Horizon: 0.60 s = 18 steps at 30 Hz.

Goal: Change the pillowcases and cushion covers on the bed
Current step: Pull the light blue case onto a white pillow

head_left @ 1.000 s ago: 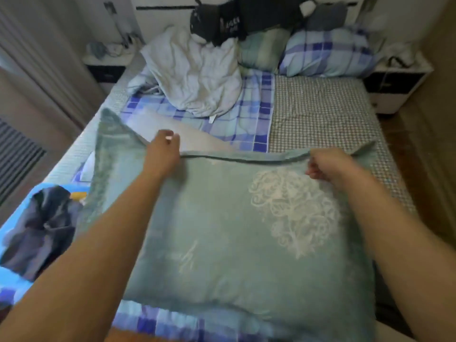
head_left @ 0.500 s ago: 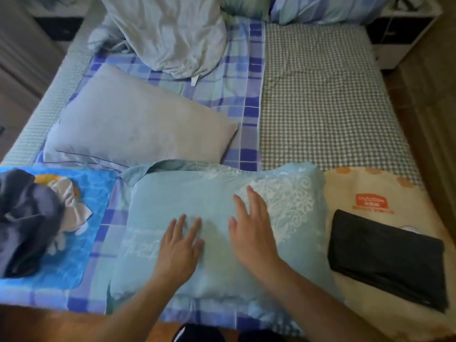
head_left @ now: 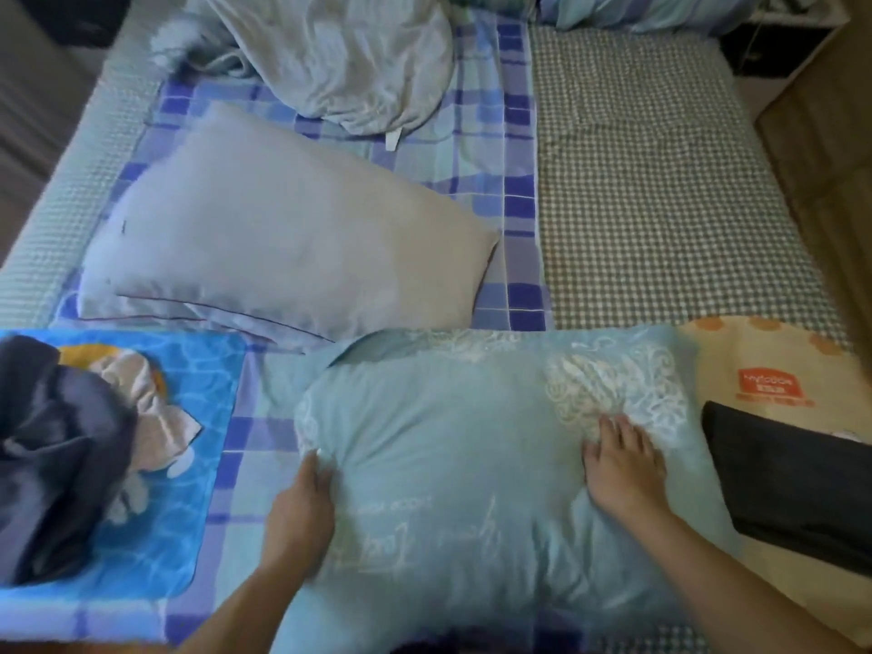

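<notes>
A pillow in a teal pillowcase (head_left: 453, 464) with a white floral print lies flat at the foot of the bed. My left hand (head_left: 302, 516) presses against its left side, fingers straight along the edge. My right hand (head_left: 623, 469) rests flat on its right part, fingers spread over the white print. A bare grey-white pillow (head_left: 283, 238) lies behind it on the blue checked sheet (head_left: 514, 191).
A crumpled pale cover (head_left: 339, 54) lies at the back. Dark clothing (head_left: 52, 446) sits on a blue mat (head_left: 155, 535) at left. A folded black item (head_left: 792, 479) rests on a cream blanket (head_left: 755, 361) at right. Wooden floor (head_left: 830, 148) runs along the right side.
The teal pillow went from held up by its top edge to lying flat. My hands moved apart from its middle, left to the left side, right toward the print.
</notes>
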Each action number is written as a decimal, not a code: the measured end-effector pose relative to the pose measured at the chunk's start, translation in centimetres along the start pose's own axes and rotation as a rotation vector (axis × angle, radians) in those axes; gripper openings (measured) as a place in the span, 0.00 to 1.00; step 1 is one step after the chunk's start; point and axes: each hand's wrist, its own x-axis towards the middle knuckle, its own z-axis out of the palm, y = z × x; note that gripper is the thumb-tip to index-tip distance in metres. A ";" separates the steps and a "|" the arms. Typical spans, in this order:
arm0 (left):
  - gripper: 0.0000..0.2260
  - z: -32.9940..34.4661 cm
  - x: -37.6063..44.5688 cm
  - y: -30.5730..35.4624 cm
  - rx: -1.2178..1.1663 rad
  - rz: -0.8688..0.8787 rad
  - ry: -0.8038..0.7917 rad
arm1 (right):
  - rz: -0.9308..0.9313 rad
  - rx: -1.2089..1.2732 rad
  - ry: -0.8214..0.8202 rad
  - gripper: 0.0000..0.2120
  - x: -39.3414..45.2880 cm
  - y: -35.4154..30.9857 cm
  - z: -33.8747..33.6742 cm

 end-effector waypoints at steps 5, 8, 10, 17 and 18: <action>0.13 -6.4 2.7 -8.5 0.068 -0.157 0.088 | -0.236 -0.002 0.017 0.16 -1.9 -7.6 -3.3; 0.16 -10.0 5.9 -9.3 0.176 -0.101 0.184 | -0.260 0.206 -0.105 0.16 -0.2 -14.3 -6.5; 0.22 -10.4 7.4 -8.0 0.204 0.000 0.215 | -0.218 0.349 -0.104 0.20 2.1 -18.2 -7.7; 0.31 -6.2 10.8 -4.7 0.132 0.063 -0.038 | 0.220 1.112 -0.455 0.50 14.1 -25.7 -4.5; 0.32 -5.3 10.6 -5.1 0.169 0.066 -0.069 | 0.224 1.179 -0.504 0.50 14.6 -26.4 -3.4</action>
